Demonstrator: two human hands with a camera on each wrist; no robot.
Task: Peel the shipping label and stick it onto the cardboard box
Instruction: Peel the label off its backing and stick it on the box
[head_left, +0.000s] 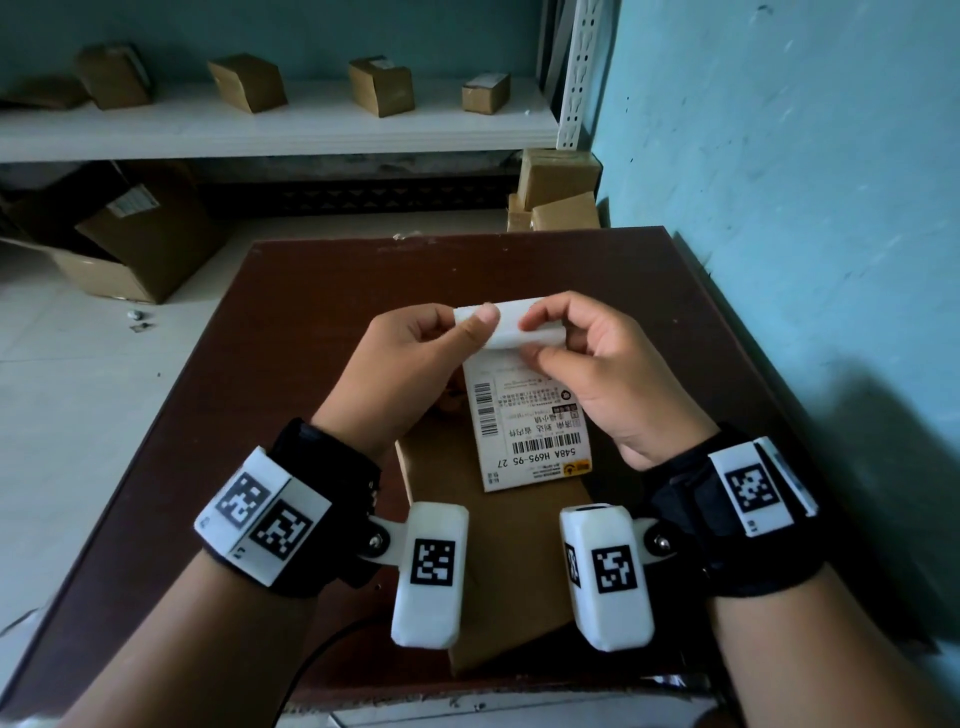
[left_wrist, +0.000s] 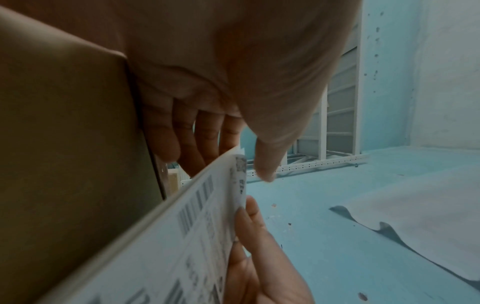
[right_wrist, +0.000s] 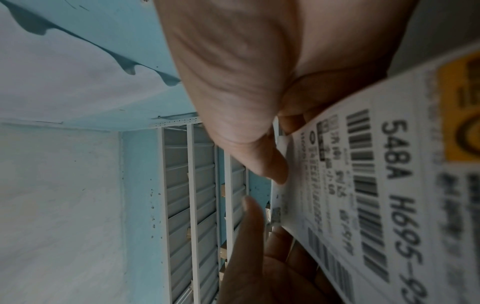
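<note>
While the shipping label is held above the cardboard box, both hands are seen working its far edge, at 12 o'clock of the sheet. Left hand: thumb and fingers pinched on the far-left corner. Right hand: fingertips pinched on the far-right part, where a white strip is curled back toward the viewer. Whether that strip is backing or label cannot be told with certainty; backing is judged likelier, since the printed face below stays flat.

Long axis of label: 12 to 6 o'clock, running from the grips down toward the wrists. Print is read upside down from the head view, code line and yellow mark at the near, 6 o'clock end. That end hangs free, over the box.

Box: flat on the dark worktop, directly under the label and extending to 6 o'clock between the wrists; long axis roughly the same as the label's. Neither hand is nearer; both are level, at 12 o'clock.

Peel judged just begun. The coming pull is expected to run from 12 toward 6 o'clock, along the long axis.
</note>
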